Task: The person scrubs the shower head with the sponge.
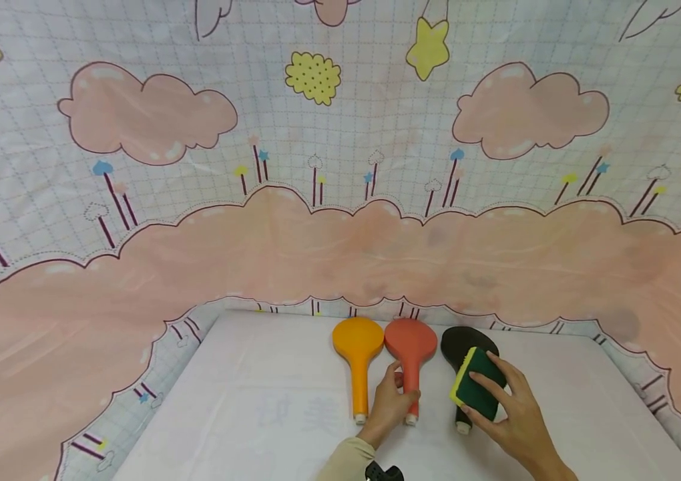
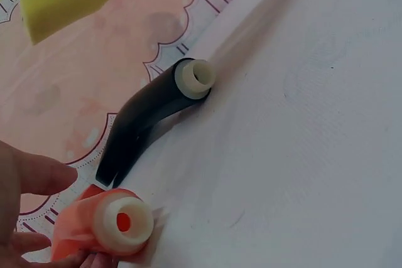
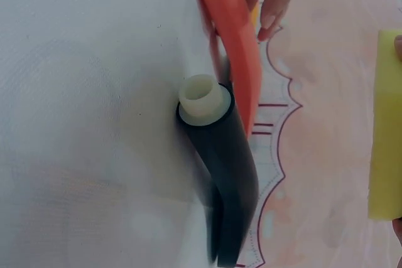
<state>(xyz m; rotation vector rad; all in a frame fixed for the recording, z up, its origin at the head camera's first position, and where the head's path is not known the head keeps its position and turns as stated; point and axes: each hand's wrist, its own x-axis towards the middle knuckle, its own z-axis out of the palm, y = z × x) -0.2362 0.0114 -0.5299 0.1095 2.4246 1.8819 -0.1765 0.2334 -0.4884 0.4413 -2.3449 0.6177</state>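
Three handheld shower heads lie side by side on the white tabletop: an orange-yellow one (image 1: 358, 341), a coral-red one (image 1: 410, 339) and a black one (image 1: 457, 339). My left hand (image 1: 390, 401) grips the coral shower head's handle near its pale hollow end (image 2: 127, 224). Above the black shower head, my right hand (image 1: 517, 414) pinches a green and yellow scouring sponge (image 1: 485, 385) between thumb and fingers. The sponge hides part of the black handle. In the right wrist view, the sponge's yellow side (image 3: 386, 130) is apart from the black handle (image 3: 226, 167).
Behind the table (image 1: 244, 374) hangs a cloth (image 1: 340, 254) printed with clouds and stars, which also runs along the table's sides. A dark watch-like device (image 1: 384, 473) is on the left wrist, below a beige sleeve (image 1: 349, 459).
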